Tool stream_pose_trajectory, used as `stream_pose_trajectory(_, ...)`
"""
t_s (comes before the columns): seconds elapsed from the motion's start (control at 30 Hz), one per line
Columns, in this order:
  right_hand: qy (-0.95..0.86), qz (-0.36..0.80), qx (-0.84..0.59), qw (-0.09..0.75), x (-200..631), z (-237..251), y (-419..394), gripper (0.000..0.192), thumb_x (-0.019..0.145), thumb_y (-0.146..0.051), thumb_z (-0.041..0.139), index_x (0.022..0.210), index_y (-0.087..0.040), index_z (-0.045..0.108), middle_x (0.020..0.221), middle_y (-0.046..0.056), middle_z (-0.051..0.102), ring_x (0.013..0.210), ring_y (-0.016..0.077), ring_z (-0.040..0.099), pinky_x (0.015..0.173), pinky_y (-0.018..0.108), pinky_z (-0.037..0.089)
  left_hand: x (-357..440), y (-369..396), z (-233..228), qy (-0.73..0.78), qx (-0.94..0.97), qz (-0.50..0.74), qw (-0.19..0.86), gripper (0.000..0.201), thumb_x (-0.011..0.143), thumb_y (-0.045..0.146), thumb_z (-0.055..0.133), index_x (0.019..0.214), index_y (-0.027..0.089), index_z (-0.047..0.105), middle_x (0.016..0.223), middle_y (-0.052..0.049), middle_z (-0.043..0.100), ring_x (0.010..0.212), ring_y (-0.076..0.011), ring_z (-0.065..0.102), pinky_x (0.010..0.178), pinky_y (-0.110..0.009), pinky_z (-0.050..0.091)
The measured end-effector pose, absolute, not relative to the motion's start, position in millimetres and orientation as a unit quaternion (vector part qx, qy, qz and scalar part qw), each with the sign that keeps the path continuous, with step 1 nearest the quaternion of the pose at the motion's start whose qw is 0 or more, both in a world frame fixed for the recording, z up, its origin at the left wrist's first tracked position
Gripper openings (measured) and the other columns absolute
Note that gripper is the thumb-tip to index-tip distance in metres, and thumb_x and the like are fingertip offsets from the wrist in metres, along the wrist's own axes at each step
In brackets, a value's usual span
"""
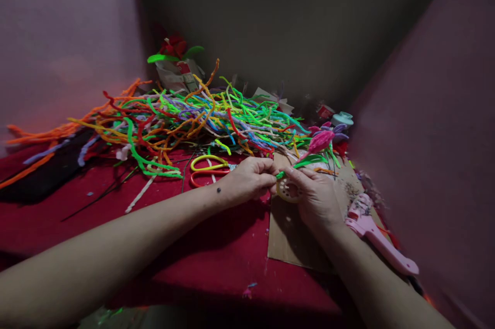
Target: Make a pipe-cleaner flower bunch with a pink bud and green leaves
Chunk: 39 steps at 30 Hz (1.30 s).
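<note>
Between my two hands is a green pipe cleaner (281, 175), above the left edge of a cardboard sheet (288, 244). My left hand (249, 180) pinches its left end with thumb and forefinger. Close beside it, my right hand (315, 195) is closed on the other end, where green leaf-like strips (311, 160) rise past the fingers. A pink fuzzy flower bud (322, 139) shows just beyond the right hand; whether it joins the green piece I cannot tell. Under the hands sits a pale yellow disc with holes (286, 191), partly hidden.
A large heap of multicoloured pipe cleaners (216, 117) spreads behind my hands. Scissors (209, 164) with yellow and red handles lie left of my left hand. A pink glue gun (381, 239) rests at right on the red cloth-covered table (216, 257). Walls enclose the back and right.
</note>
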State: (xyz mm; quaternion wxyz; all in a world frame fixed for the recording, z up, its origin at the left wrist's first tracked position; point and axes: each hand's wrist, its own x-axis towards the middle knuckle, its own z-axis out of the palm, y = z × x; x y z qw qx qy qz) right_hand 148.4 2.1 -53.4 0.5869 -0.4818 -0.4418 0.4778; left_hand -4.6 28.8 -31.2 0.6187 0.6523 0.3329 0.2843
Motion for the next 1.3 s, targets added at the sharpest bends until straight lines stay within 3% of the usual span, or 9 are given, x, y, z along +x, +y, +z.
stream_pose_trajectory(0.13,-0.414,0.499,-0.475,0.595,147,-50,1,0.022,0.063,-0.033,0.074,0.059,-0.015,0.061,0.050,-0.005,0.049,0.045,0.0078,0.037,0.046,0.024,0.030,-3,28,-31,0.341,0.721,0.307,0.520,0.006,0.073,0.015,0.047,0.071,0.014,0.053,0.058,0.004,0.050,0.050,-0.0060,0.040,0.048,-0.020,0.030)
stream_pose_trajectory(0.27,-0.423,0.478,-0.483,0.599,144,-47,-2,0.030,0.063,-0.030,0.074,0.048,-0.015,0.052,0.045,-0.006,0.042,0.045,0.0065,0.033,0.045,0.023,0.025,-2,27,-38,0.347,0.784,0.343,0.384,0.014,0.078,0.028,0.055,0.072,0.015,0.054,0.062,0.004,0.048,0.057,-0.0081,0.041,0.054,-0.021,0.032)
stream_pose_trajectory(0.4,-0.428,0.489,-0.482,0.588,141,-49,-3,0.023,0.064,-0.032,0.073,0.055,-0.015,0.060,0.051,-0.004,0.050,0.047,0.0080,0.039,0.048,0.023,0.029,-5,26,-47,0.333,0.837,0.354,0.250,0.016,0.085,0.023,0.045,0.071,0.017,0.051,0.063,0.003,0.046,0.058,-0.0084,0.041,0.057,-0.021,0.032)
stream_pose_trajectory(0.5,-0.436,0.502,-0.468,0.583,141,-48,-4,0.021,0.065,-0.034,0.071,0.056,-0.018,0.062,0.053,-0.002,0.053,0.048,0.0098,0.041,0.049,0.025,0.032,-7,27,-48,0.315,0.844,0.366,0.232,0.017,0.086,0.018,0.041,0.071,0.017,0.050,0.063,0.003,0.046,0.058,-0.0082,0.041,0.057,-0.020,0.032)
stream_pose_trajectory(0.73,-0.505,0.484,-0.479,0.530,140,-19,-12,0.028,0.065,-0.028,0.062,0.039,-0.023,0.055,0.045,0.001,0.051,0.049,0.0151,0.044,0.050,0.029,0.035,-7,27,-39,0.347,0.805,0.380,0.296,0.019,0.085,0.022,0.045,0.069,0.016,0.051,0.060,0.005,0.043,0.056,-0.0070,0.039,0.057,-0.019,0.032)
stream_pose_trajectory(0.93,-0.453,0.520,-0.449,0.568,141,-31,-5,0.009,0.061,-0.024,0.064,0.053,-0.021,0.063,0.054,-0.001,0.055,0.054,0.0133,0.045,0.056,0.028,0.037,-6,28,-37,0.347,0.781,0.379,0.354,0.021,0.083,0.023,0.048,0.063,0.015,0.051,0.057,0.005,0.045,0.057,-0.0070,0.041,0.056,-0.019,0.033)
stream_pose_trajectory(1.13,-0.477,0.472,-0.476,0.569,144,-41,-5,0.015,0.067,-0.024,0.065,0.054,-0.017,0.062,0.053,-0.003,0.051,0.051,0.0097,0.040,0.051,0.025,0.030,-4,29,-32,0.334,0.619,0.323,0.633,0.016,0.081,0.024,0.051,0.068,0.014,0.051,0.051,0.006,0.047,0.034,-0.0023,0.032,0.035,-0.017,0.023)
stream_pose_trajectory(1.3,-0.439,0.553,-0.417,0.571,145,-42,-2,0.007,0.065,-0.022,0.069,0.070,-0.019,0.069,0.062,-0.001,0.060,0.054,0.0105,0.045,0.054,0.025,0.034,-11,36,-34,0.245,0.501,0.248,0.792,0.015,0.080,0.026,0.055,0.072,0.015,0.049,0.051,0.006,0.048,0.028,-0.0003,0.024,0.028,-0.014,0.018)
